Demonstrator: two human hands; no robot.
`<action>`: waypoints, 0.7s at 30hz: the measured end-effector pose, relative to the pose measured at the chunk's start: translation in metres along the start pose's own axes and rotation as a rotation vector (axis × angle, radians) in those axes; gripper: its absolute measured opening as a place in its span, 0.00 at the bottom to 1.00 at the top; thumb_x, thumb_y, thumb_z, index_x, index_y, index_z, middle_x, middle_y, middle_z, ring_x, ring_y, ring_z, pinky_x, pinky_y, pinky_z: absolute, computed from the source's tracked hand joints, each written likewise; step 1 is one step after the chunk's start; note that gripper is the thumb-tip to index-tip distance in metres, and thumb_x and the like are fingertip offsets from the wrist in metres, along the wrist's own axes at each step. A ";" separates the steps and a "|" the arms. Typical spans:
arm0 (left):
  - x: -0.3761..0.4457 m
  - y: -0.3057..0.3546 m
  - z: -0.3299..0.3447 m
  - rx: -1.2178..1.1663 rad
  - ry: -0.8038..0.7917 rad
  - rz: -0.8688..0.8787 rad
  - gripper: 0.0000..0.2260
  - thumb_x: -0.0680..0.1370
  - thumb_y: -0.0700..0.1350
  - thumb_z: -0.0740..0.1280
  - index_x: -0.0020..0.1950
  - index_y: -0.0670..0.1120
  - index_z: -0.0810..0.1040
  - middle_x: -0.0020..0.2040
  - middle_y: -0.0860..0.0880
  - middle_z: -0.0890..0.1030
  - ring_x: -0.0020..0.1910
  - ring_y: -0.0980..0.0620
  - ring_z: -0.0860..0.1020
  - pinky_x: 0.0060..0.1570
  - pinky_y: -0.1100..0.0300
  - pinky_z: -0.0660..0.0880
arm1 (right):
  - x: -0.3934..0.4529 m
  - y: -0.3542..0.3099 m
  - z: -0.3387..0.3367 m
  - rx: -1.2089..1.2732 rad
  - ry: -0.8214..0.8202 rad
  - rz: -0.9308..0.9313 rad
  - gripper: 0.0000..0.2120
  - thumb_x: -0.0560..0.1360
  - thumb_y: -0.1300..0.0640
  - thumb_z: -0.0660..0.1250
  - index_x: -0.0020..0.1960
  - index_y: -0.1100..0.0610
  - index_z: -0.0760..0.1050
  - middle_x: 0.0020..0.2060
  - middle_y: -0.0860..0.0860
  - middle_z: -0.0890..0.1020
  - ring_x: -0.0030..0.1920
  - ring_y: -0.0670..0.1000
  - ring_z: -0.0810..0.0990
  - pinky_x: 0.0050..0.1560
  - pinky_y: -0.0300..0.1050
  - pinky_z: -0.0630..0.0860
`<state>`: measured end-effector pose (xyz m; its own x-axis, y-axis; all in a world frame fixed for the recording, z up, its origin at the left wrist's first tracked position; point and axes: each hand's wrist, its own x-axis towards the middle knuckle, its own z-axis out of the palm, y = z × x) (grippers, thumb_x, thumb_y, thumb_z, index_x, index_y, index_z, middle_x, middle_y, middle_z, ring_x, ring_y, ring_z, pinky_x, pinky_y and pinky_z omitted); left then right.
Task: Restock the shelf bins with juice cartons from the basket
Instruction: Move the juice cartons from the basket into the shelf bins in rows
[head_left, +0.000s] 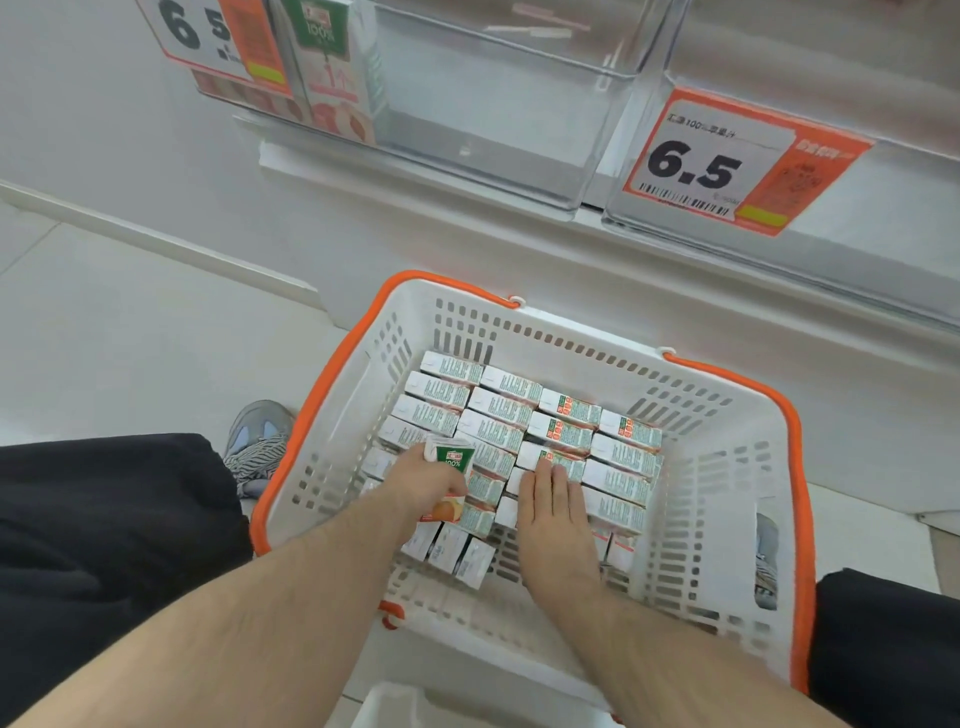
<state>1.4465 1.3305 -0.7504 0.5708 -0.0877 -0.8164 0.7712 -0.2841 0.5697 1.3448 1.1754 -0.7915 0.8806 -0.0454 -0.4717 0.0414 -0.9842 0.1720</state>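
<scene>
Head view: left hand (423, 480) grips one carton (451, 475) (upright); right hand (551, 506) – fingers straight – presses cartons (558, 431).

The price tag (727, 166) on the right bin reads "6.5"; the held carton (451, 467) reads "100%".

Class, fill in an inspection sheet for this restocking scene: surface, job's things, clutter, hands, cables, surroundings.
Surface: pale floor under the basket.
Job's things: white basket with orange rim; juice cartons lying in rows; clear shelf bin holding one upright carton.
Clutter: nothing seen.
Hands: left hand grips a carton; right hand lies flat on cartons.
Cables: nothing seen.
Surroundings: price tag reading 6.5; shoe.
</scene>
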 end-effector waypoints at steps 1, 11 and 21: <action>0.002 0.000 0.001 0.006 -0.003 -0.005 0.17 0.69 0.32 0.68 0.55 0.45 0.76 0.53 0.42 0.80 0.50 0.45 0.80 0.45 0.54 0.82 | 0.000 0.003 0.005 -0.014 0.033 -0.025 0.41 0.77 0.61 0.64 0.78 0.67 0.40 0.77 0.68 0.41 0.77 0.70 0.46 0.75 0.65 0.41; -0.004 0.020 0.007 0.046 0.011 -0.003 0.13 0.69 0.33 0.68 0.52 0.43 0.75 0.55 0.40 0.79 0.45 0.46 0.78 0.46 0.53 0.80 | 0.014 0.009 -0.020 0.082 -0.041 0.030 0.32 0.70 0.52 0.72 0.69 0.59 0.62 0.62 0.58 0.70 0.61 0.59 0.69 0.61 0.56 0.64; -0.084 0.140 0.021 -0.181 -0.218 0.223 0.19 0.75 0.62 0.65 0.47 0.46 0.81 0.40 0.43 0.83 0.35 0.47 0.80 0.34 0.57 0.78 | -0.035 0.105 -0.165 0.694 -0.043 -0.040 0.39 0.62 0.52 0.76 0.67 0.50 0.60 0.48 0.49 0.77 0.43 0.48 0.81 0.36 0.46 0.79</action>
<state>1.5009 1.2775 -0.6040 0.6724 -0.3355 -0.6598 0.6830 -0.0625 0.7278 1.3963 1.1023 -0.6143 0.8644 0.0005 -0.5027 -0.2508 -0.8662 -0.4322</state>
